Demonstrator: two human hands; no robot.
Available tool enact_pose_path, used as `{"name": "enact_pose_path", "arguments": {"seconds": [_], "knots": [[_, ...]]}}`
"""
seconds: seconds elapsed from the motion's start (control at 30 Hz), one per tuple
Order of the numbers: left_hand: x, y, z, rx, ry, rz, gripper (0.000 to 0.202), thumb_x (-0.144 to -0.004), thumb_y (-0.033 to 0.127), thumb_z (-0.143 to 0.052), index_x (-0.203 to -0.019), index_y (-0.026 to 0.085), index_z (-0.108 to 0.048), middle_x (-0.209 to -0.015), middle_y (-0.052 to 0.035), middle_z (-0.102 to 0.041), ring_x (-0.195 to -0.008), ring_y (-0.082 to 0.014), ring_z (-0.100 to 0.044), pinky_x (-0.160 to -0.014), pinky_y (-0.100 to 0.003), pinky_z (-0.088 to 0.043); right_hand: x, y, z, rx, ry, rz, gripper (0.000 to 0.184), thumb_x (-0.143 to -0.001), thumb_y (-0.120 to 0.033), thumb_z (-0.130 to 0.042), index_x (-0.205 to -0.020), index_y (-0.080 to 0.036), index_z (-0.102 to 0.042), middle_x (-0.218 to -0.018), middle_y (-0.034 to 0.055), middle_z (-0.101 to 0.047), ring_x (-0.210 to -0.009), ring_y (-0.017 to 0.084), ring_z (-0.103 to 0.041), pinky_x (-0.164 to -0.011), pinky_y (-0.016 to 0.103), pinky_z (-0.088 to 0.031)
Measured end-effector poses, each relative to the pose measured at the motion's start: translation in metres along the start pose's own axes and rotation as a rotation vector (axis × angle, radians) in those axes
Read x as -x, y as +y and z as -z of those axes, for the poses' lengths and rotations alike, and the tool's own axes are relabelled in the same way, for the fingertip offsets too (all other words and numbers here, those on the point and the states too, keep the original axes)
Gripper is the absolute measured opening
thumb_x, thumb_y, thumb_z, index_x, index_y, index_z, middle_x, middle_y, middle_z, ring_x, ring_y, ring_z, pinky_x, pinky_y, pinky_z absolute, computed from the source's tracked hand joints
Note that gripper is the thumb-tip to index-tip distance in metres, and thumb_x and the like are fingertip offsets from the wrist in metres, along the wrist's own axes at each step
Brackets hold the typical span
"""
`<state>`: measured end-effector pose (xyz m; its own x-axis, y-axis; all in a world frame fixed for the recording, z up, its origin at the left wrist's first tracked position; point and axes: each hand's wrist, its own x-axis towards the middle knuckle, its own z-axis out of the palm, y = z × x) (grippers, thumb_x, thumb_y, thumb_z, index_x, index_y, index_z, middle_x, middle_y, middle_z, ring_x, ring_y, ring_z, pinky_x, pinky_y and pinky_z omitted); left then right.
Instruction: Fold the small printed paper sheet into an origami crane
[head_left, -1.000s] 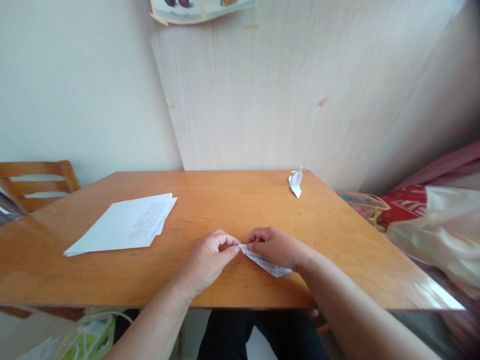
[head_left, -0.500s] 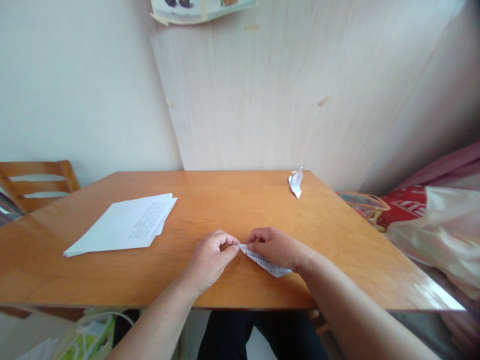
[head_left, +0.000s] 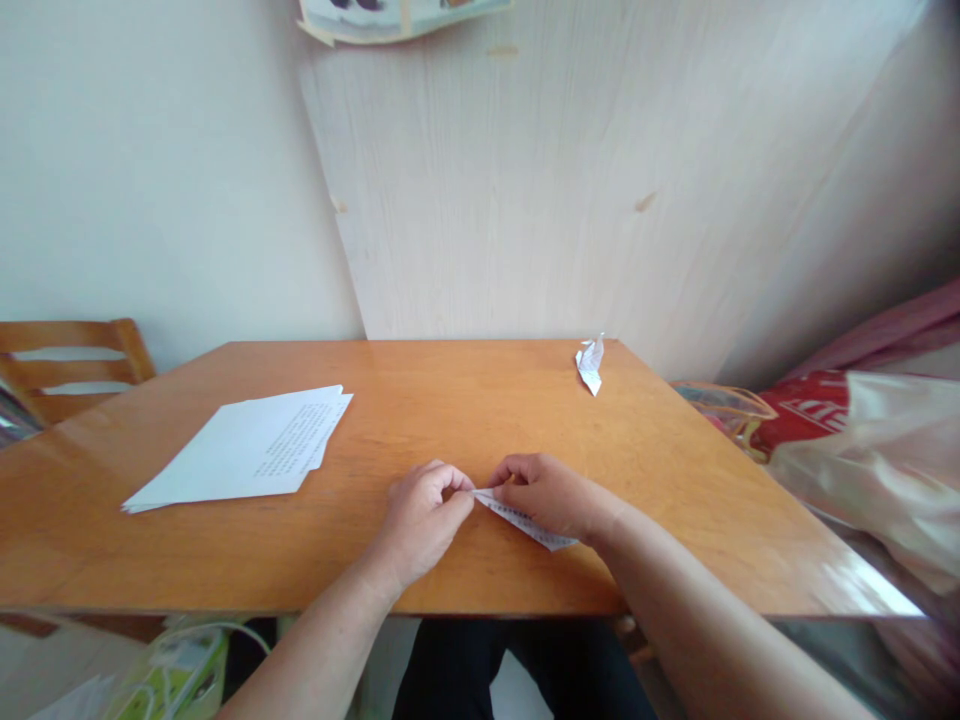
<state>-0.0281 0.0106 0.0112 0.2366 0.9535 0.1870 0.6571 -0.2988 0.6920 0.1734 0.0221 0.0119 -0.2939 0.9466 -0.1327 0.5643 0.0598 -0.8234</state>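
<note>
A small folded piece of printed paper (head_left: pixel 536 527) lies flat on the wooden table (head_left: pixel 465 420), near its front edge. My left hand (head_left: pixel 420 520) pinches the paper's left tip with curled fingers. My right hand (head_left: pixel 547 492) presses down on the paper from above, fingers bent, covering most of its upper part. Both hands meet at the paper's pointed end.
A stack of printed white sheets (head_left: pixel 247 450) lies at the table's left. A small folded paper figure (head_left: pixel 590 364) stands at the far right edge. A wooden chair (head_left: pixel 67 360) is at left, plastic bags (head_left: pixel 847 450) at right, a wood panel wall behind.
Hardly anything differs; both hands stay pinched on the folded paper, shifted very slightly left with the view.
</note>
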Motion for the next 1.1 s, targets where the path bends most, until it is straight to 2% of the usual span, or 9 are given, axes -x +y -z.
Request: {"name": "enact_pose_path", "arguments": {"seconds": [0.2, 0.4, 0.5, 0.7, 0.9, 1.1], "knots": [[-0.001, -0.005, 0.002, 0.039, 0.009, -0.043, 0.028, -0.089, 0.025, -0.044, -0.074, 0.021, -0.066, -0.089, -0.004, -0.069, -0.094, -0.0213, -0.062, -0.083, -0.031, -0.044, -0.002, 0.005, -0.004, 0.066, 0.037, 0.055, 0.017, -0.081, -0.022, -0.058, -0.09, -0.019, -0.072, -0.079, 0.0013, -0.07, -0.068, 0.013, -0.059, -0.055, 0.021, -0.037], [-0.002, -0.006, 0.002, -0.062, -0.004, -0.085, 0.034, -0.093, 0.032, -0.044, -0.065, 0.021, -0.059, -0.083, -0.0041, -0.065, -0.086, -0.0207, -0.06, -0.076, -0.031, -0.043, 0.0, 0.001, -0.002, 0.081, 0.046, 0.05, 0.019, -0.081, -0.021, -0.058, -0.095, -0.02, -0.072, -0.079, 0.0011, -0.07, -0.069, 0.013, -0.059, -0.057, 0.022, -0.039], [-0.002, -0.004, 0.001, -0.117, -0.008, -0.081, 0.032, -0.092, 0.031, -0.048, -0.065, 0.02, -0.059, -0.083, -0.0039, -0.064, -0.084, -0.0199, -0.059, -0.073, -0.03, -0.041, 0.001, 0.0, -0.002, 0.091, 0.048, 0.05, 0.019, -0.082, -0.021, -0.059, -0.095, -0.02, -0.071, -0.081, 0.0017, -0.071, -0.07, 0.014, -0.06, -0.058, 0.022, -0.038], [-0.002, -0.003, -0.002, -0.217, 0.002, -0.098, 0.016, -0.084, 0.02, -0.058, -0.069, 0.02, -0.064, -0.088, -0.0036, -0.065, -0.085, -0.0193, -0.058, -0.074, -0.03, -0.04, -0.001, 0.004, -0.004, 0.166, 0.072, 0.048, 0.019, -0.081, -0.021, -0.06, -0.097, -0.02, -0.068, -0.085, 0.0022, -0.072, -0.072, 0.014, -0.06, -0.062, 0.023, -0.038], [-0.002, -0.007, -0.004, -0.256, 0.03, -0.109, 0.013, -0.081, 0.014, -0.06, -0.07, 0.02, -0.064, -0.088, -0.0042, -0.064, -0.086, -0.0207, -0.057, -0.077, -0.032, -0.04, 0.01, -0.004, -0.006, 0.34, 0.143, 0.033, 0.009, -0.082, -0.02, -0.057, -0.09, -0.02, -0.062, -0.08, 0.0024, -0.07, -0.071, 0.015, -0.059, -0.06, 0.025, -0.031], [-0.002, -0.008, -0.005, -0.256, 0.059, -0.09, 0.015, -0.083, 0.012, -0.058, -0.071, 0.02, -0.063, -0.089, -0.0046, -0.063, -0.087, -0.02, -0.057, -0.078, -0.032, -0.041, 0.02, -0.016, -0.007, 0.386, 0.117, 0.062, 0.008, -0.087, -0.024, -0.056, -0.087, -0.022, -0.064, -0.083, 0.0029, -0.071, -0.072, 0.016, -0.059, -0.061, 0.026, -0.03]]}}
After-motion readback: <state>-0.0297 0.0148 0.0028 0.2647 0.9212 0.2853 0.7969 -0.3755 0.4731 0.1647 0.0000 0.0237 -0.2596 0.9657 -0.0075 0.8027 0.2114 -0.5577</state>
